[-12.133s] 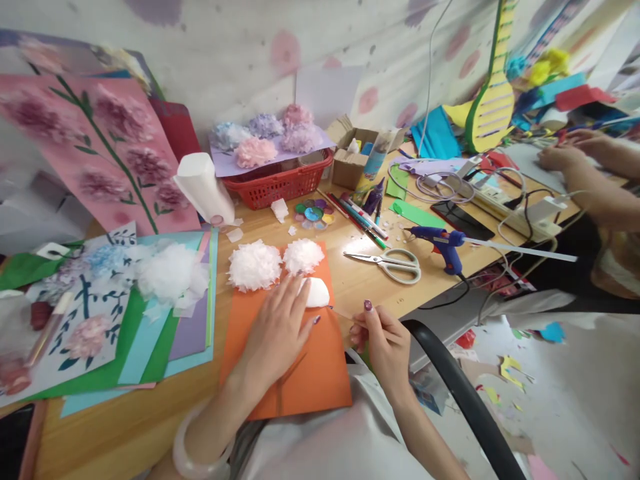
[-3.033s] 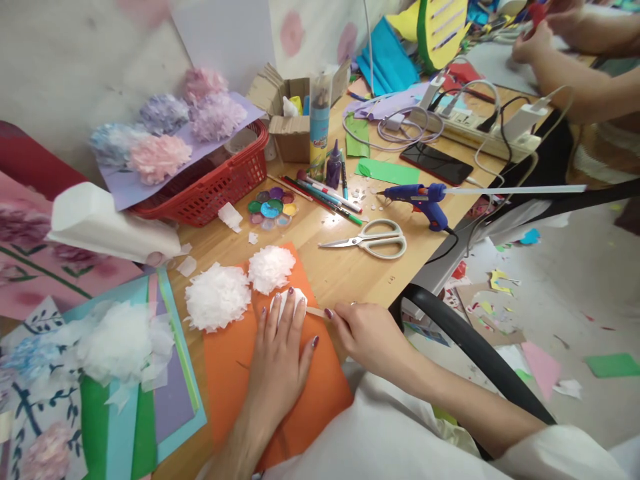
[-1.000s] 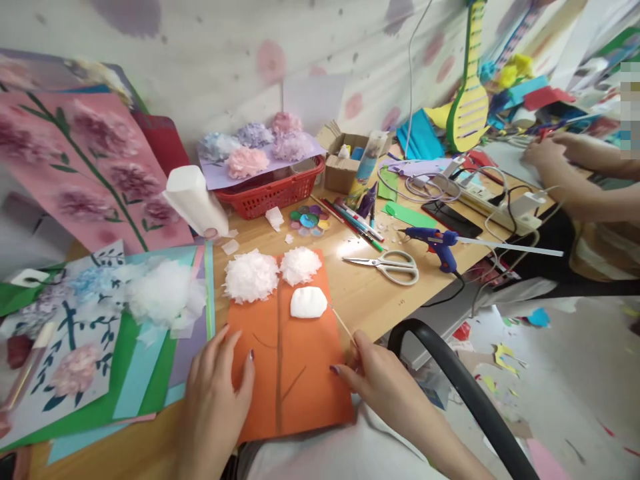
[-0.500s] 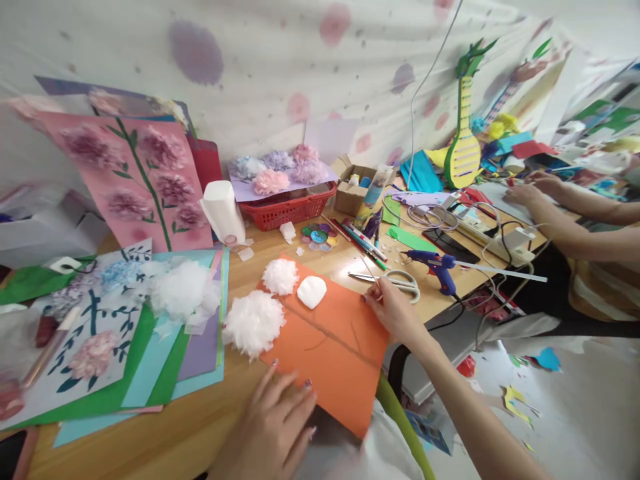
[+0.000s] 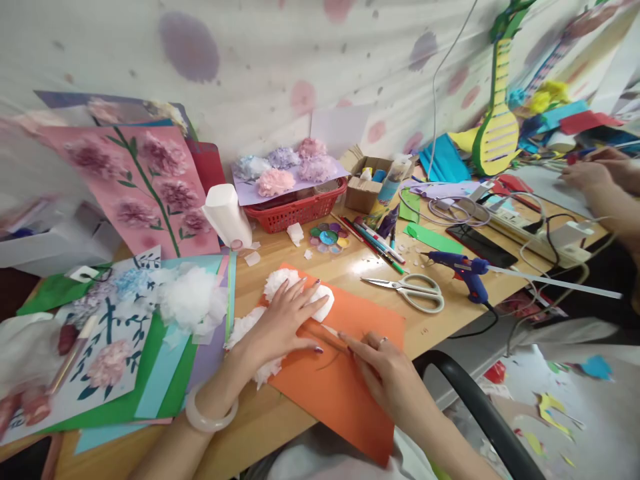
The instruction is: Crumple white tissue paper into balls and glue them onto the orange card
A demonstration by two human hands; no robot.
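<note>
An orange paper sheet (image 5: 360, 373) lies slanted on the wooden table (image 5: 280, 420) before me. My left hand (image 5: 285, 313) rests flat on it, fingers spread, pressing a white folded tissue piece (image 5: 326, 303) beside two white tissue flowers (image 5: 275, 283). My right hand (image 5: 383, 363) pinches a thin wooden stick (image 5: 330, 330) whose tip points at the white piece.
White scissors (image 5: 415, 293) and a blue glue gun (image 5: 463, 270) lie right of the sheet. Behind are pens, a paint palette (image 5: 327, 238), a red basket (image 5: 295, 210), a white roll (image 5: 227, 217). Stacked coloured papers (image 5: 150, 347) lie left. Another person's hands (image 5: 595, 173) work far right.
The orange sheet turned and slid nearer. My left hand moved from the sheet's near edge up onto the white piece; my right hand came back from the scissors to the sheet with the stick.
</note>
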